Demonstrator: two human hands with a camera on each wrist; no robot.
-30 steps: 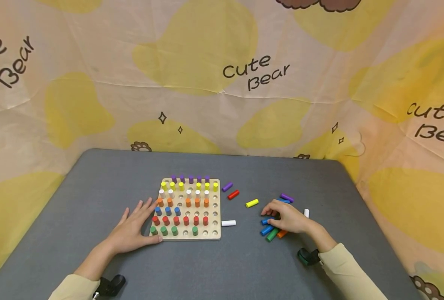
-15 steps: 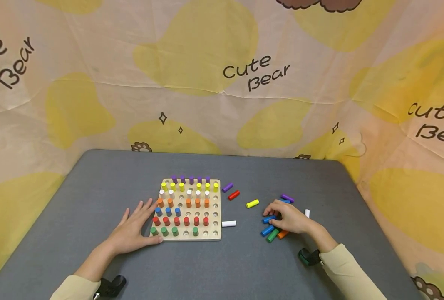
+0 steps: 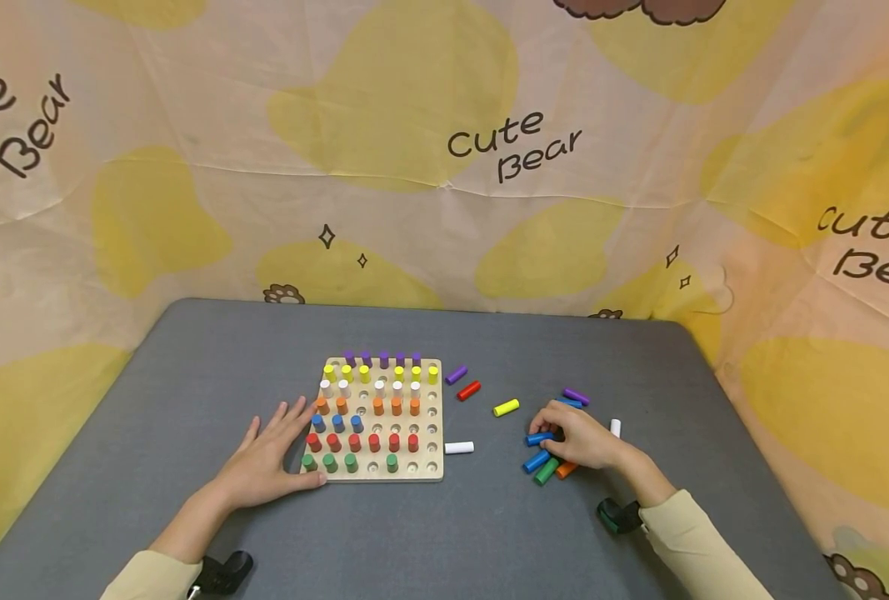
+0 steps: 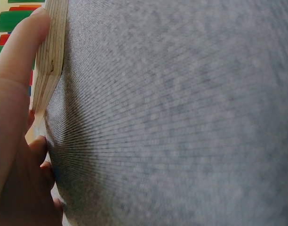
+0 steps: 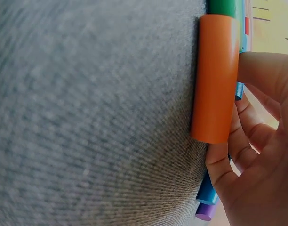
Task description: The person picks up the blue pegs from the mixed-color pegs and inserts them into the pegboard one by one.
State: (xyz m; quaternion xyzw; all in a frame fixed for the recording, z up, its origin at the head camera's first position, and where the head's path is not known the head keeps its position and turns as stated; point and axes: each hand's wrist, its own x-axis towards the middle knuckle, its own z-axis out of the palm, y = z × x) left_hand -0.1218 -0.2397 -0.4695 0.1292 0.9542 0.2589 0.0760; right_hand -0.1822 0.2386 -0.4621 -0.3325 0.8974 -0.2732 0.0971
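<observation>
My left hand (image 3: 264,462) rests at the left edge of a wooden pegboard (image 3: 420,477), its fingers spread and fairly straight. In the left wrist view the thumb (image 4: 22,52) lies against the board's front edge near a green peg (image 4: 12,21). Over a small pile of loose pegs, my right hand (image 3: 575,435) pinches a blue peg (image 3: 538,439) between thumb and fingers. Beside it lie another blue peg (image 3: 536,462), a green peg (image 3: 546,472) and an orange peg (image 5: 214,77). The hand covers part of the pile.
Rows of coloured pegs stand in the board, among several bare holes. Loose on the grey table (image 3: 414,542) lie a white peg (image 3: 459,448), a yellow peg (image 3: 506,407), a red peg (image 3: 469,391) and purple pegs (image 3: 456,375). A second white peg (image 3: 615,427) lies behind the right wrist.
My right hand has shifted slightly to the right, and the blue peg at its fingertips has moved a little and shows more. The left hand and board have stayed in place.
</observation>
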